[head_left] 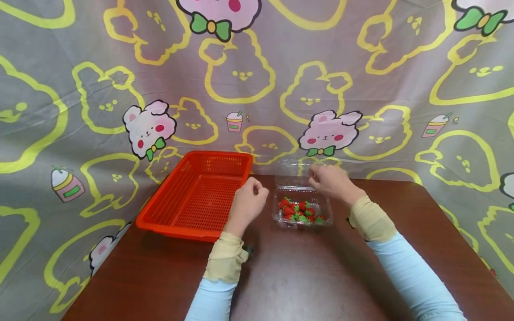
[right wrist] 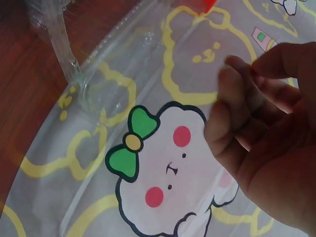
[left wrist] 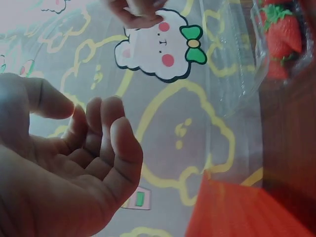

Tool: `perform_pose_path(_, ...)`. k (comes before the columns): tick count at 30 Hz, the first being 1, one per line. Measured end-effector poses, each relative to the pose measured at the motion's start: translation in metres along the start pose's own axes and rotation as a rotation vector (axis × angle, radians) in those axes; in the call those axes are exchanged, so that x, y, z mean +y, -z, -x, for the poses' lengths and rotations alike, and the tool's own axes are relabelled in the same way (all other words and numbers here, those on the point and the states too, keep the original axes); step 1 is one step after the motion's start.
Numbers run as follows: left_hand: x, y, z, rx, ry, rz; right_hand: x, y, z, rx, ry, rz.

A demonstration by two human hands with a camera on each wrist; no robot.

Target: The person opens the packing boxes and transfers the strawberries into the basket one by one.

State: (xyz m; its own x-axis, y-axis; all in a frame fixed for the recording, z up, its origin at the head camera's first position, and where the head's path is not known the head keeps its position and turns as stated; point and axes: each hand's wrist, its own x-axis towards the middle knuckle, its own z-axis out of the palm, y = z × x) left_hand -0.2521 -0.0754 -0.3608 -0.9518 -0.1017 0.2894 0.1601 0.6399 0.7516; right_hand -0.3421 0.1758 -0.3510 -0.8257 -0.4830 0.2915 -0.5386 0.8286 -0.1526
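Note:
In the head view a clear plastic clamshell box (head_left: 276,218) sits on the table with its lid standing up at the back. Several red strawberries (head_left: 303,206) with green leaves lie inside it. My left hand (head_left: 250,200) hovers between the box and a red-orange plastic basket (head_left: 170,228); its fingers are loosely bent and nothing is in them. Over the right side of the raised lid (head_left: 291,171) hangs my right hand (head_left: 331,180), the thumb near the bent fingers. The right wrist view shows the right hand (right wrist: 266,128) holding nothing, apart from the lid.
The basket, with slatted sides and a perforated bottom, stands to the left of the box. Beneath everything is a dark brown wooden table (head_left: 289,276). Right behind the table hangs a grey cloth (head_left: 257,89) printed with yellow cartoon outlines and rabbits.

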Motion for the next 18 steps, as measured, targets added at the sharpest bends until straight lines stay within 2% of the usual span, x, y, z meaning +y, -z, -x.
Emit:
perform_pose_path(4, -0.004, 0.014, 0.001, -0.047, -0.028, -0.031, -0.001, -0.004, 0.0, -0.084, -0.006, -0.047)
perform_pose_path(9, -0.013, 0.038, -0.002, -0.094, -0.05, -0.128, 0.001, -0.008, 0.002, -0.11, -0.012, -0.064)
perform_pose_path(12, -0.021, 0.056, -0.003, -0.121, -0.062, -0.21, 0.002, -0.011, 0.002, -0.136, 0.0, -0.066)
perform_pose_path(16, -0.036, 0.086, -0.005, -0.107, -0.09, -0.309, 0.001, -0.016, 0.002, -0.191, 0.01, -0.099)
perform_pose_path(18, -0.045, 0.102, -0.007, -0.098, -0.084, -0.349, 0.0, -0.019, 0.003, -0.22, 0.006, -0.115)
